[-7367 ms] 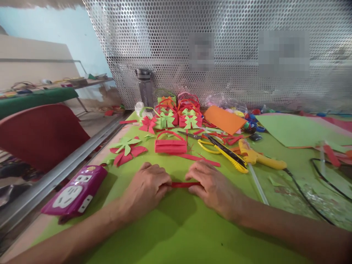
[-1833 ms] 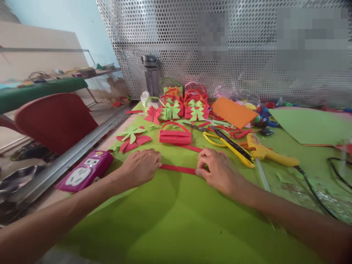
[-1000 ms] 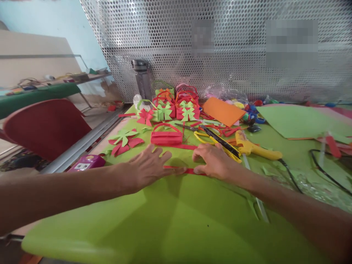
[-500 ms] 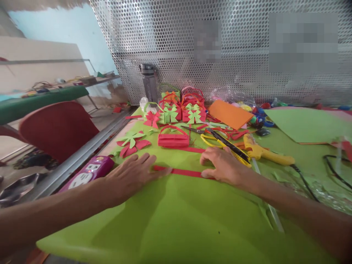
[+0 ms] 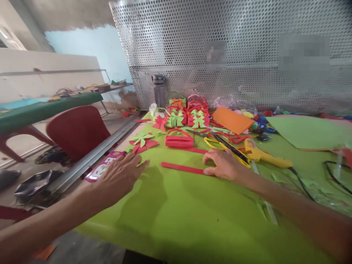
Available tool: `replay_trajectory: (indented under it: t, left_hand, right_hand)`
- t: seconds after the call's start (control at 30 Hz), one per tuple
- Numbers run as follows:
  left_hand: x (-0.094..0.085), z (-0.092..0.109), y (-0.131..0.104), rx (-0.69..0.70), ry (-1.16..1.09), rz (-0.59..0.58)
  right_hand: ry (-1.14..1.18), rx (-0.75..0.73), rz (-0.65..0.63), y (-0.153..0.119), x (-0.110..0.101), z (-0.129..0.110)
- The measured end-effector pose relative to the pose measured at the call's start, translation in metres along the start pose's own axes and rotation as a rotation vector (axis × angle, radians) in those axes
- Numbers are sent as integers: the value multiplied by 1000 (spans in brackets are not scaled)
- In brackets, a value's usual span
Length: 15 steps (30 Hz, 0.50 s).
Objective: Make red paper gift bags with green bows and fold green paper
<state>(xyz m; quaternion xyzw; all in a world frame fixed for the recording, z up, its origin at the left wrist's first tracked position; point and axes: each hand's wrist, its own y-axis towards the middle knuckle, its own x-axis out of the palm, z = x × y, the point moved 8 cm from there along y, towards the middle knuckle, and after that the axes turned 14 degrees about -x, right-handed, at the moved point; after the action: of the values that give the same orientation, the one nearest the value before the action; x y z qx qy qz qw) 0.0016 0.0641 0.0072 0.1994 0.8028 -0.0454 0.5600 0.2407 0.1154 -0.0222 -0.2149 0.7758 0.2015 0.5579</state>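
Head view: the left hand (image 5: 118,176), loose and splayed, covers part of a purple socket block (image 5: 102,168). The right hand (image 5: 224,165) hides one end of a red strip (image 5: 183,168); whether it pinches or merely presses, I can't tell. A cutter (image 5: 228,145) just beyond that hand is partly blocked. Between the hands, the red strip lies narrow, straight and flat on the green table cover (image 5: 181,209).

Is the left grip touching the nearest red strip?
No, green surface shows between the left grip and the nearest red strip.
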Motion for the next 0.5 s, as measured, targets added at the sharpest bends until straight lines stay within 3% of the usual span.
replay_trajectory:
  t: [0.1,0.17,0.2,0.27,0.33,0.4,0.5]
  left_hand:
    - [-29,36,4,23,-265,16]
    - [-38,67,15,88,-434,-99]
    - [-37,76,24,44,-527,-193]
    - [-20,84,42,-152,-765,-513]
    - [-8,95,58,-158,-826,-722]
    - [4,99,70,-154,-844,-872]
    - [18,100,81,-180,-824,-1005]
  right_hand:
    - [13,19,44,1,0,-1]
    - [36,20,74,2,1,-4]
    - [48,19,82,2,1,-5]
    - [61,14,96,2,3,-5]
    - [61,3,113,1,4,-4]
    - [68,-26,130,1,6,-3]
    - [82,-51,130,1,11,-1]
